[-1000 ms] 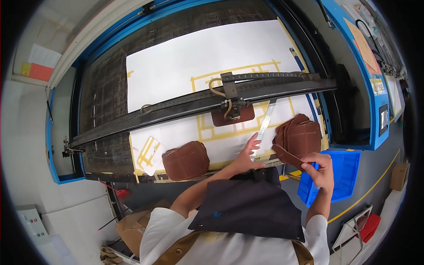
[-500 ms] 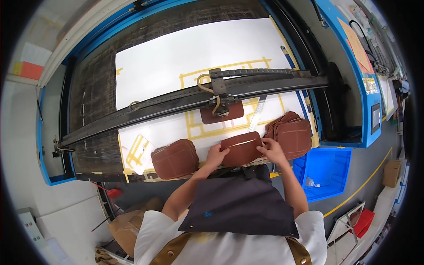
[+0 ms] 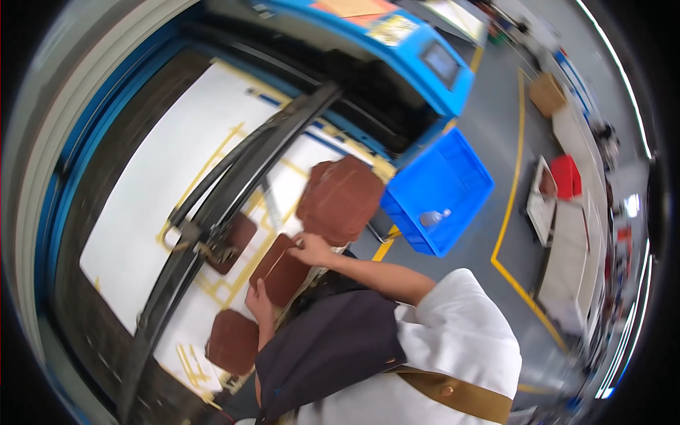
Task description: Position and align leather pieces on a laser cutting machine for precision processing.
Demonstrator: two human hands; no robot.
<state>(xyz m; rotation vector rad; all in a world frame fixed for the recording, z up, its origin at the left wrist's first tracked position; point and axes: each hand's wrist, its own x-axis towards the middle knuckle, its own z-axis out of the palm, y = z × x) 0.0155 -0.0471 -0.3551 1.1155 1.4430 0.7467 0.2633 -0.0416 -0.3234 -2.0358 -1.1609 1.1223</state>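
A brown leather-like panel (image 3: 280,275) with rounded corners and a pale line across it is held between my two hands at the near edge of the machine bed. My left hand (image 3: 261,304) grips its near left edge, fingers closed on it. At the opposite end my right hand (image 3: 312,251) pinches a corner. Beyond my right hand lies a tall pile of similar brown panels (image 3: 341,197). Next to my left hand sits a smaller brown pile (image 3: 232,343). Another brown panel (image 3: 237,243) lies on the bed, partly hidden under the machine's carriage head (image 3: 205,244).
A black gantry beam (image 3: 237,188) crosses the bed over white sheeting (image 3: 156,170) marked with yellow tape. To the right, a blue bin (image 3: 464,184) holding a clear bottle (image 3: 432,218) stands on the grey floor. The blue machine housing (image 3: 418,53) with a screen rises beyond.
My view has swung to the right, so the machine appears turned and more floor shows. Both hands keep hold of the brown panel.
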